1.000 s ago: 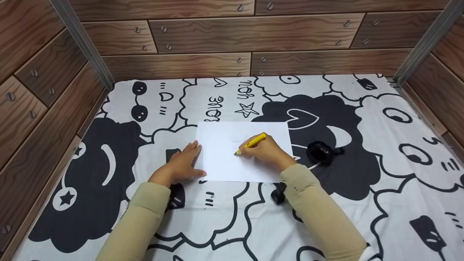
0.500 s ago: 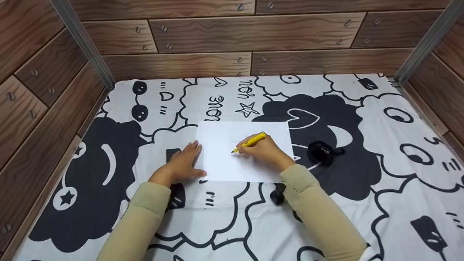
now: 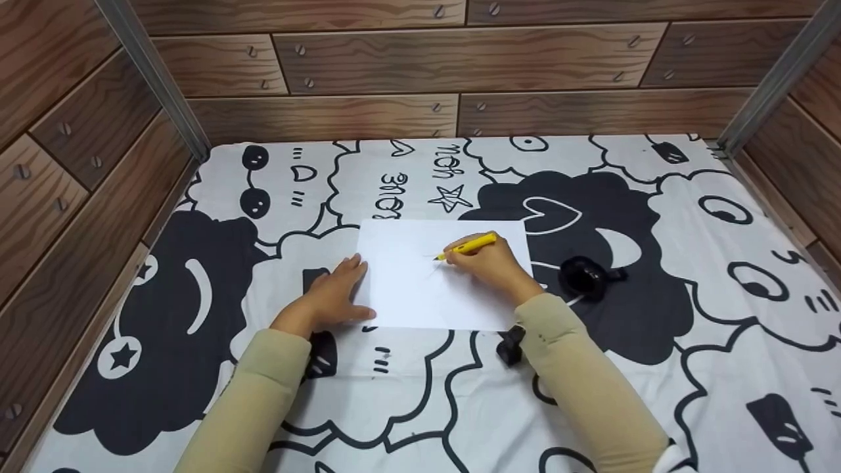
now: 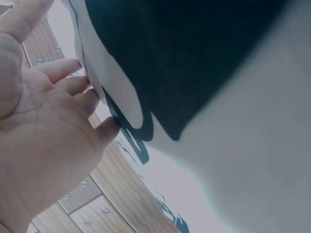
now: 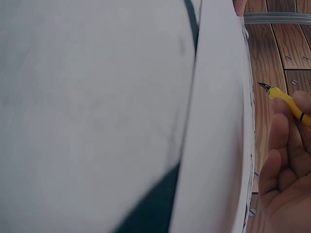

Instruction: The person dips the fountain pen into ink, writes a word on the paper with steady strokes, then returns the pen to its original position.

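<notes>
A white sheet of paper [image 3: 407,289] lies on the patterned cloth, with a few faint thin lines near its middle. My right hand [image 3: 489,263] pinches a yellow fountain pen [image 3: 476,243] between thumb and fingers, its nib pointing left at the faint lines. In the right wrist view the dark nib of the pen [image 5: 286,102] shows clear of the fingertips; whether it touches the paper I cannot tell. At the sheet's left edge my left hand [image 3: 332,295] rests with fingers spread, the thumb and fingertips on the paper. The left wrist view shows that palm [image 4: 53,136] holding nothing.
A glossy black rounded object [image 3: 583,277] with a short stub sits right of the sheet. Partly hidden by the right sleeve is a small black object [image 3: 509,347]. Wood-print walls [image 3: 368,59] enclose the cloth-covered surface [image 3: 368,407] at the back and sides.
The pen first slid slightly left, then my right hand carried it up and right. A faint slanting line now shows below the nib. My left hand has stayed in place.
</notes>
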Motion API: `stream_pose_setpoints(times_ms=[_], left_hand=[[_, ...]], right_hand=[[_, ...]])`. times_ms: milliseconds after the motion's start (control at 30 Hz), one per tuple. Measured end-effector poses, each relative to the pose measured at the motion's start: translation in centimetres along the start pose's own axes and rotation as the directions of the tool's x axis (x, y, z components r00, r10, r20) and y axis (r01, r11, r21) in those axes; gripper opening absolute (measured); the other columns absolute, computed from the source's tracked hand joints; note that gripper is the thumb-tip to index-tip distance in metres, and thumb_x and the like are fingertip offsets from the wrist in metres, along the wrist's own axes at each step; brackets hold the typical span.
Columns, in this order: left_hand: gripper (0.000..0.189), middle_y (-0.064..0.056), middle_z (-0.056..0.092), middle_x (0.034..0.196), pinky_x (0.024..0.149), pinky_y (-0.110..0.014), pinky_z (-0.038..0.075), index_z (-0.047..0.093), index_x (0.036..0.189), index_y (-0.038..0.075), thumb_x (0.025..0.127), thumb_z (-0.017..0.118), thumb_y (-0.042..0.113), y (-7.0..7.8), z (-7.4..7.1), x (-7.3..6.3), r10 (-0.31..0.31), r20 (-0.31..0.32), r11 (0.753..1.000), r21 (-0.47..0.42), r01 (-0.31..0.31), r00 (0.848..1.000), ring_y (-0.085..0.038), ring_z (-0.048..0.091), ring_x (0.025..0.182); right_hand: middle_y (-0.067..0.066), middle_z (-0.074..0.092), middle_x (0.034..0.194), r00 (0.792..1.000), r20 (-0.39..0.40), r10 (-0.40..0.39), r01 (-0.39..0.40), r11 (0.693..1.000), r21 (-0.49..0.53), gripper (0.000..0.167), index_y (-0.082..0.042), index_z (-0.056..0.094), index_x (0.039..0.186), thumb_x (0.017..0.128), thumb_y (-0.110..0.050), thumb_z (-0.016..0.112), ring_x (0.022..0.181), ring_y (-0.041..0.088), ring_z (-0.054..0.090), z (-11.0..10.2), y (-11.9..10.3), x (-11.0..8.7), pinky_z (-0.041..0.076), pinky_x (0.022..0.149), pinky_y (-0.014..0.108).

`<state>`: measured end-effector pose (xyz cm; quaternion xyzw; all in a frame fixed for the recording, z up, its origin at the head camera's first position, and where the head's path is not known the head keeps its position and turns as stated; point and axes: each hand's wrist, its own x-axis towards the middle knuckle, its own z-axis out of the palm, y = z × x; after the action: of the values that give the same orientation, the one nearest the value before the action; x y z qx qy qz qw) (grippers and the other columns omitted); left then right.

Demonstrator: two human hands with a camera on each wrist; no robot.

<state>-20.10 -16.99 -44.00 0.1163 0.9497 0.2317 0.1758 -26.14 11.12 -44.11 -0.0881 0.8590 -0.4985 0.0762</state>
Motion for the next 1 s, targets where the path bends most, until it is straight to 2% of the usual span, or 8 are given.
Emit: stream_pose_setpoints(times_ms=[233,367,533,1000], left_hand=[[0.09,-0.015,0.011,0.157,0.113,-0.053,0.007,0.023,0.15,0.001,0.083,0.074,0.032,0.09,-0.01,0.0,0.015,-0.002,1.0,0.009,-0.015,1.0,-0.03,0.006,0.144],[0.089,-0.017,0.012,0.157,0.113,-0.054,0.008,0.024,0.149,0.0,0.083,0.074,0.032,0.05,0.03,0.05,0.021,-0.005,1.0,0.015,-0.021,1.0,-0.031,0.007,0.143],[0.09,-0.015,0.011,0.157,0.113,-0.053,0.007,0.023,0.15,0.001,0.083,0.074,0.032,-0.07,0.03,0.15,0.012,-0.002,1.0,0.011,-0.012,1.0,-0.03,0.006,0.144],[0.09,-0.015,0.011,0.157,0.113,-0.053,0.006,0.023,0.15,0.002,0.083,0.074,0.032,-0.01,0.08,0.12,0.014,0.003,1.0,0.004,-0.014,1.0,-0.03,0.006,0.144]], right_hand=[[-0.001,0.072,0.089,0.998,-0.067,0.018,-0.019,1.0,-0.012,0.014,-0.012,0.077,0.094,0.082,-0.017,0.073,0.066,0.01,0.055,-0.35,0.38,0.21,0.044,0.058,0.018],[-0.001,0.071,0.081,0.995,-0.101,0.019,-0.021,0.999,-0.027,0.014,-0.011,0.077,0.093,0.082,-0.018,0.073,0.057,0.007,0.054,-0.52,0.57,0.28,0.042,0.052,0.018],[-0.002,0.069,0.073,0.993,-0.117,0.021,-0.026,0.999,-0.035,0.014,-0.01,0.077,0.092,0.081,-0.018,0.074,0.055,0.006,0.054,-0.67,0.66,0.28,0.042,0.05,0.018],[0.004,0.071,0.089,0.991,-0.123,0.054,-0.066,0.994,-0.089,0.016,-0.009,0.077,0.094,0.082,-0.018,0.074,0.069,0.012,0.056,-0.66,0.74,0.45,0.043,0.058,0.019]])
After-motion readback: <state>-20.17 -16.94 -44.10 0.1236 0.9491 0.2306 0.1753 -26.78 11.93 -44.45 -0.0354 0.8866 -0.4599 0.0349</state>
